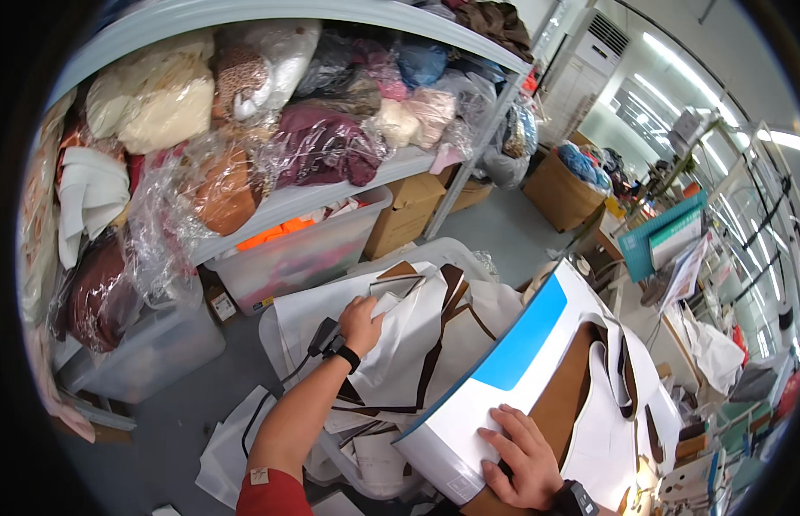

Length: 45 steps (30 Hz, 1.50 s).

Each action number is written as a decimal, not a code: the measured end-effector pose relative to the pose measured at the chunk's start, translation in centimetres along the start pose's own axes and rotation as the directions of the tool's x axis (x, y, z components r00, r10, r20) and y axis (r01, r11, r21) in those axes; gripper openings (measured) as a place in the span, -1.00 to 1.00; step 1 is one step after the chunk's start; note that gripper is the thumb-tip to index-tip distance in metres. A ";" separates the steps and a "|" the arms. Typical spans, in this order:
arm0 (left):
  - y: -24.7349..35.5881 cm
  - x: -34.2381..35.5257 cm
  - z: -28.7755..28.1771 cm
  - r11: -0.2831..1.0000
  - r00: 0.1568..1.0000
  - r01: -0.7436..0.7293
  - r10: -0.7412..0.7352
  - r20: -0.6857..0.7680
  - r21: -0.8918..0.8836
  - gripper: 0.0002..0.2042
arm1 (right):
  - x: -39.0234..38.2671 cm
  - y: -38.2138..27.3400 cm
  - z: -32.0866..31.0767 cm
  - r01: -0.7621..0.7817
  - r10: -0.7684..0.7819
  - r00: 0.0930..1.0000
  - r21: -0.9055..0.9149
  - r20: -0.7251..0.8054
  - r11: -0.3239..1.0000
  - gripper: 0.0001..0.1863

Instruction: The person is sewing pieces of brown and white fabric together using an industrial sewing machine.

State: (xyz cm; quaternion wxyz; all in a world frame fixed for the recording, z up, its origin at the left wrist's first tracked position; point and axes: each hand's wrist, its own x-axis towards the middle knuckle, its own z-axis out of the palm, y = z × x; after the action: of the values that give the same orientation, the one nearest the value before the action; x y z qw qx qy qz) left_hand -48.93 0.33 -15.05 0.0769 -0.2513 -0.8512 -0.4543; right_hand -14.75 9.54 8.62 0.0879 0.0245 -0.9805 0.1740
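Observation:
My left hand (362, 327), wearing a dark wristband, has its fingers curled on a white paper piece (391, 340) among loose white and brown sheets in a translucent bin (453, 251). A black device with a cable (323, 337) sits at that wrist. My right hand (513, 451) lies with fingers spread on a large white board with a blue panel (516, 344). Beside that board are brown material (563, 383) and white cut-out pieces (632, 378).
A shelf (288, 193) holds bagged fabrics, above plastic tubs (280, 275) and cardboard boxes (400, 215). Farther back a large carton (555, 198) holds bundles on the grey floor (495, 224). A cluttered rack and worktable (684, 318) stand at the right.

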 end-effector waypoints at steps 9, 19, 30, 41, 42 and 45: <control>10.6 6.7 -9.1 0.975 0.947 -0.220 0.217 -0.237 0.014 -0.79 | -0.9 0.3 0.0 0.034 -0.033 0.996 0.019 -0.078 0.999 -0.55; 29.5 6.5 -21.6 0.768 0.637 -0.632 0.590 -0.496 0.101 -0.77 | -2.4 1.2 0.9 0.114 -0.087 0.955 0.082 -0.284 0.990 -0.54; 45.1 1.3 -29.0 0.427 0.301 -0.902 0.727 -0.617 0.064 -0.86 | -6.5 3.6 -6.5 -0.097 0.258 0.569 0.248 -0.781 0.964 -0.28; 57.2 -2.4 -29.6 0.214 0.184 -0.976 0.733 -0.655 -0.035 -0.87 | -16.8 2.7 -16.1 0.173 0.193 0.678 0.409 -0.709 0.896 0.10; 57.9 -2.3 -28.9 0.232 0.211 -0.972 0.758 -0.617 -0.048 -0.90 | -18.1 2.4 -16.2 0.224 0.202 0.790 0.579 -0.579 0.784 0.00; 59.8 -2.6 -26.4 0.280 0.304 -0.951 0.756 -0.580 -0.134 -0.93 | -20.4 1.8 -14.5 0.262 0.144 0.911 0.811 -0.387 0.523 0.05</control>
State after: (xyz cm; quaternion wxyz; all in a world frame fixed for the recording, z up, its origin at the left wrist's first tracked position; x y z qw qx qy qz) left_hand -19.53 5.47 43.13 0.4278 -0.5879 -0.3962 -0.5606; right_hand 7.54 16.63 17.75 0.2728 0.0616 -0.7270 0.6271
